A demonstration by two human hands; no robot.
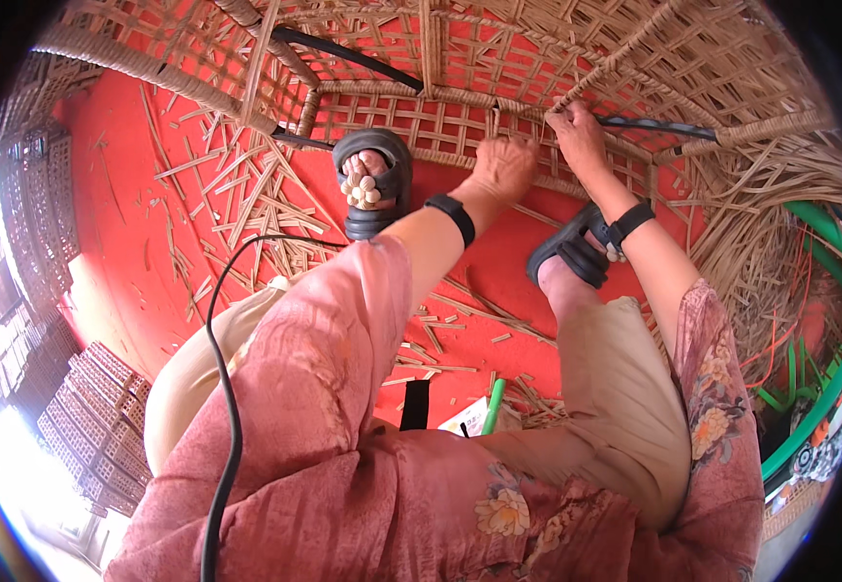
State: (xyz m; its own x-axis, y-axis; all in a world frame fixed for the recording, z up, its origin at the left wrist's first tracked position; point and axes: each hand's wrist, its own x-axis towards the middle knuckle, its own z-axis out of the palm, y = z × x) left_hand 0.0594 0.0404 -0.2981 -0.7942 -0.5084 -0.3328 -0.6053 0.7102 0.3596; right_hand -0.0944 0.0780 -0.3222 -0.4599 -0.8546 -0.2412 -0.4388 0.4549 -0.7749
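Note:
A large woven wicker frame with cord-wrapped edges and an open lattice stands in front of me. My left hand is closed just below its wrapped crossbar, and a short cane strip rises from the fist to that bar. To the right of it, my right hand pinches at the foot of a slanting wrapped rib. What lies between the right fingertips is too small to make out. Black bars show along the frame on both sides.
Cut cane pieces litter the red floor. A heap of long cane strands lies at the right, near green tubes. Stacked woven panels stand at the left. A black cable crosses my left side.

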